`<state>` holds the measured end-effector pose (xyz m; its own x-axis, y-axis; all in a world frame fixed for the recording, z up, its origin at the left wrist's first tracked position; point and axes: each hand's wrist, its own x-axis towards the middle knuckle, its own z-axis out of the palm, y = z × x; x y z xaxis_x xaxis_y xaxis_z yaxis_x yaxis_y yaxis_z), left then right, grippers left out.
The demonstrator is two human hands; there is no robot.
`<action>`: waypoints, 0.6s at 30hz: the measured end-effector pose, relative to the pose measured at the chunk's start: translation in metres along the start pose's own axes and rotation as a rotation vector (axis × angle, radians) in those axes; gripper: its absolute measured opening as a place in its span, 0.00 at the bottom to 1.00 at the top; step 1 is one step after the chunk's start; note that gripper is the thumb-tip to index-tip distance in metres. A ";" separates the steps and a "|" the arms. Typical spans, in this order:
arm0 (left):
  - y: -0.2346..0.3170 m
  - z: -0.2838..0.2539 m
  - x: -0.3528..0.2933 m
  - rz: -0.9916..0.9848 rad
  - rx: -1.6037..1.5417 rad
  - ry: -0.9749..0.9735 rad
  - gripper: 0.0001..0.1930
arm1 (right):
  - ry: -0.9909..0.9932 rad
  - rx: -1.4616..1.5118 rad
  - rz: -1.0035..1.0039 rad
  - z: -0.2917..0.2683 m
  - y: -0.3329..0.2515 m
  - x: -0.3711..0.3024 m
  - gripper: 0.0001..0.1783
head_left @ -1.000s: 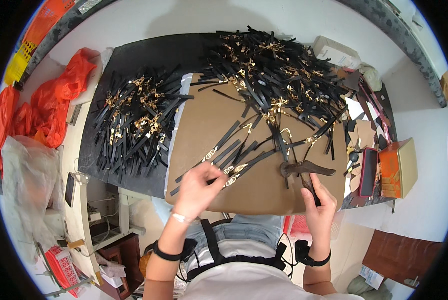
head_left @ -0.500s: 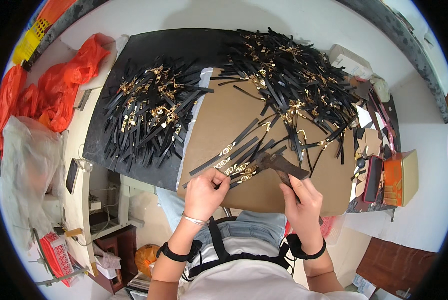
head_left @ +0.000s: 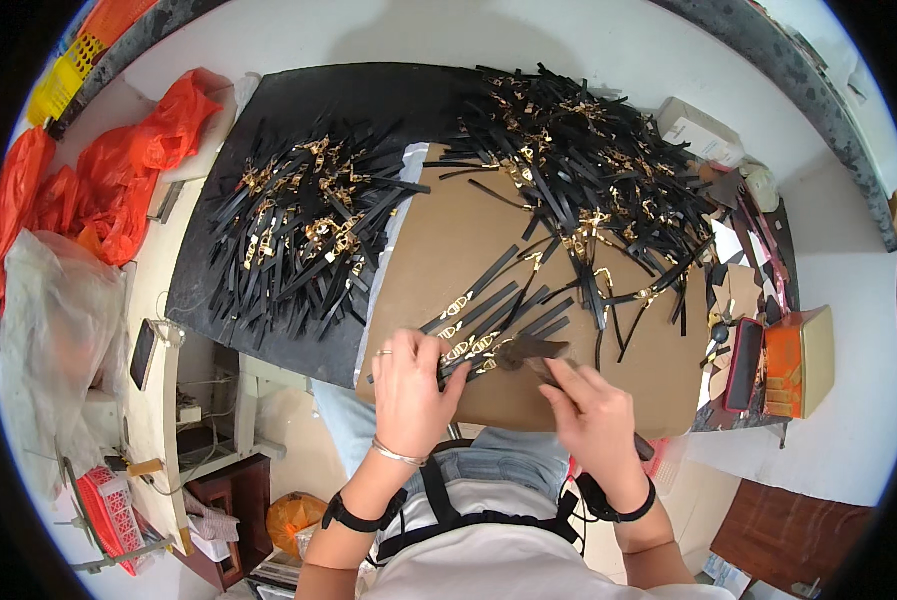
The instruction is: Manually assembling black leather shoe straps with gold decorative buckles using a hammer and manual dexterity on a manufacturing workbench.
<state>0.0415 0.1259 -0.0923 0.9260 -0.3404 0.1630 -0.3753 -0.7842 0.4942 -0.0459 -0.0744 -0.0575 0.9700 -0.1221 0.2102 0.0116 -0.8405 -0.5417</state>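
Note:
A row of black straps with gold-coloured metal links (head_left: pixel 456 306) lies slanting on the brown board (head_left: pixel 608 395). My left hand (head_left: pixel 408 390) curls over their near left ends, thumb and fingers gripping at the straps; the fingers cover the exact hold. My right hand (head_left: pixel 593 410) is wrapped round the handle of a dark hammer (head_left: pixel 543 350). The hammer's head is low over the near straps, close to my left thumb; I cannot tell whether it touches them.
A big heap of similar straps (head_left: pixel 588 150) covers the far right of the table, and another pile (head_left: pixel 308 230) lies at the left. On the right edge are a phone (head_left: pixel 744 365), an orange box (head_left: pixel 798 360) and scraps. Red bags (head_left: pixel 148 140) hang at the left.
My left hand has gone from a pinch beside the straps to curling over their left ends. The hammer has come down and slightly left, its head now lower by the straps.

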 end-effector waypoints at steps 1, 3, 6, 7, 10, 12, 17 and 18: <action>0.000 -0.001 0.001 0.000 -0.001 0.003 0.21 | 0.048 0.043 0.039 -0.003 0.007 -0.005 0.19; 0.002 -0.001 0.008 0.036 0.095 0.059 0.35 | 0.148 0.127 0.121 -0.010 0.024 -0.016 0.19; -0.011 0.004 0.021 0.059 0.039 0.012 0.41 | 0.257 0.253 0.277 -0.015 0.045 -0.033 0.22; -0.018 0.007 0.025 0.071 -0.034 -0.028 0.42 | 0.299 0.320 0.408 -0.015 0.053 -0.039 0.22; -0.024 0.013 0.024 0.102 -0.077 -0.122 0.33 | 0.317 0.454 0.578 -0.014 0.067 -0.054 0.24; -0.017 0.013 0.020 0.158 0.075 -0.159 0.23 | 0.334 0.532 0.647 -0.010 0.074 -0.064 0.25; 0.004 0.010 0.006 0.046 0.154 -0.249 0.23 | 0.364 0.723 0.701 -0.001 0.073 -0.068 0.26; 0.000 0.008 0.005 0.062 0.204 -0.262 0.20 | 0.374 0.749 0.684 0.002 0.073 -0.068 0.27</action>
<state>0.0459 0.1200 -0.0982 0.8692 -0.4918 -0.0512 -0.4555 -0.8366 0.3044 -0.1102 -0.1260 -0.1130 0.6931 -0.7030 -0.1597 -0.2362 -0.0121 -0.9716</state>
